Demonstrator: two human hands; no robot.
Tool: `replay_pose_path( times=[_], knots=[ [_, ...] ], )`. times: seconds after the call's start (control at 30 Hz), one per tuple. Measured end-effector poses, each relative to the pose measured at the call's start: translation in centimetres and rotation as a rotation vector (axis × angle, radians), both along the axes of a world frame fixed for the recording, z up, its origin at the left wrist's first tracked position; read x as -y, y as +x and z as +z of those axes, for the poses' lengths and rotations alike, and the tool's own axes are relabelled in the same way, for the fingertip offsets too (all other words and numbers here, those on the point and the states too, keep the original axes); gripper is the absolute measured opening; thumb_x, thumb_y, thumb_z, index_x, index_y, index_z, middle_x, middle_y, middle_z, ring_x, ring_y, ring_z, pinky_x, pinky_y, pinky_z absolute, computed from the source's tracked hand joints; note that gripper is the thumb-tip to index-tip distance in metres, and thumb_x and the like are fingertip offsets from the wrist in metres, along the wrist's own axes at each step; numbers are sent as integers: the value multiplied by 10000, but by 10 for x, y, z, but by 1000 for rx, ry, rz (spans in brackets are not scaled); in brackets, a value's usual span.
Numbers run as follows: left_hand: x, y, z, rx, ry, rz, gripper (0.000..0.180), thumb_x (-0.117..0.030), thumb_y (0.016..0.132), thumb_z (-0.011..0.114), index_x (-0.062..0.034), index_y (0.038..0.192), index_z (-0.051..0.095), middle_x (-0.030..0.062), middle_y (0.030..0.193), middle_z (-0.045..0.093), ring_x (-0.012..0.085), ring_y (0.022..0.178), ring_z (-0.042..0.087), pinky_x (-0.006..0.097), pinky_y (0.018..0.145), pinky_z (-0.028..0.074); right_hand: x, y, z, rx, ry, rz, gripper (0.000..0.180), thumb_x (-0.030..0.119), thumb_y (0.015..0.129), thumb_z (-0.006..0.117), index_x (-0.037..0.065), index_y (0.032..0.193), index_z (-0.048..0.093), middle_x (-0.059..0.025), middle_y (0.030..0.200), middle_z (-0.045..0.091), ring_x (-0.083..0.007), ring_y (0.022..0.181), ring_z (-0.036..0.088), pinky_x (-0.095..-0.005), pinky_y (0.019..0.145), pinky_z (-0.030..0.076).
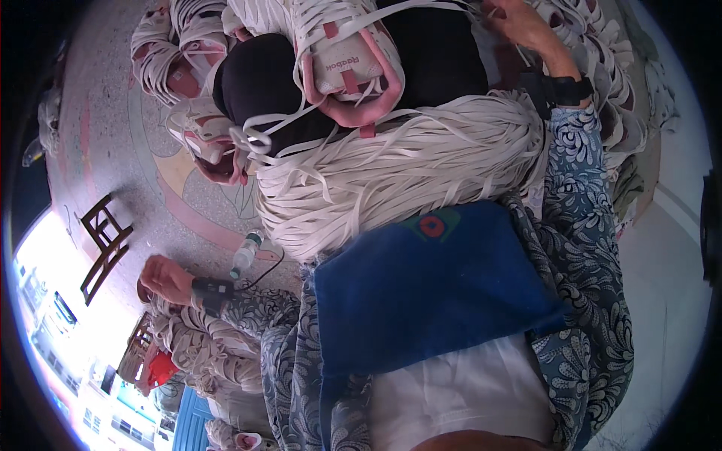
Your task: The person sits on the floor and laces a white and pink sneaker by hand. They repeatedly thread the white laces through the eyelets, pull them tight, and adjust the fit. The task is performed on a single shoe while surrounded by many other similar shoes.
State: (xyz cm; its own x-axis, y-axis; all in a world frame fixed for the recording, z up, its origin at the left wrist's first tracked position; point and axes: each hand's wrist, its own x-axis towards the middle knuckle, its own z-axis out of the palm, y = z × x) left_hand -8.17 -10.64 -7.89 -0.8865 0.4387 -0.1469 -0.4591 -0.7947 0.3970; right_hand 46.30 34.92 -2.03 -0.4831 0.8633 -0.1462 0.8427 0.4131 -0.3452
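Laces everywhere: big bundle of flat white shoelaces (pixel 391 165) heaped across the lap, resting above a blue cloth (pixel 421 293) with a small red-and-green patch at its top edge. Pink-and-white shoe upper (pixel 347 64) sits on top of the bundle, over a black fabric piece (pixel 263 83), with loose lace ends trailing off it. Right hand (pixel 519 26) up at the top of frame, fingers pinched on a single white lace strand, just right of the shoe upper; black wrist strap (pixel 564 90) below it, patterned blue sleeve (pixel 587 225) running down the right side. Left hand (pixel 162 276) out at lower left, well apart from the bundle, fingers curled; cannot tell if it grips anything. It also wears a black wrist band. Clear plastic bottle (pixel 245 254) lies on the speckled floor (pixel 105 135) near that hand. More pink-and-white uppers (pixel 203 135) piled top left. Small wooden stool (pixel 104 244) stands on the floor at left.
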Motion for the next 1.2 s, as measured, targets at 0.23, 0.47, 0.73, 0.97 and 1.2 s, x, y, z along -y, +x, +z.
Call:
replay_pose_path(
  times=[0.23,0.47,0.73,0.97,1.2],
  knots=[
    [-178,150,67,-904,-904,-485,276,-116,900,588,26,1136,569,102,1070,608,98,755,564,213,696,470,58,-82,61,-492,166,249,113,73,866,616,-32,903,632,-133,868,611,-238,738,597,-322,628,464],
    [-257,211,85,-1810,-1071,-803,286,-197,804,707,-42,1035,639,116,953,588,266,808,610,352,711,486,89,-130,41,-333,451,690,152,62,820,582,20,713,483,-93,760,398,-187,543,446,-269,450,412],
    [-250,223,94,-2013,-1087,-837,177,-145,766,703,-17,866,633,117,979,545,335,842,611,425,724,493,96,-146,36,-272,527,675,153,61,803,591,8,722,473,-104,777,399,-188,498,461,-290,431,414],
    [-244,212,83,-1792,-977,-779,135,-95,795,645,-14,883,583,117,822,549,337,720,598,392,639,493,84,-136,44,-509,383,677,105,66,837,582,8,808,499,-97,798,435,-209,654,504,-309,483,434],
    [-159,120,77,-789,-1067,-937,289,-355,888,607,-73,939,631,6,734,608,65,597,517,222,488,391,71,-115,51,-477,-21,301,231,91,902,576,21,1122,600,-160,1047,649,-325,946,634,-357,801,501]
  ],
)
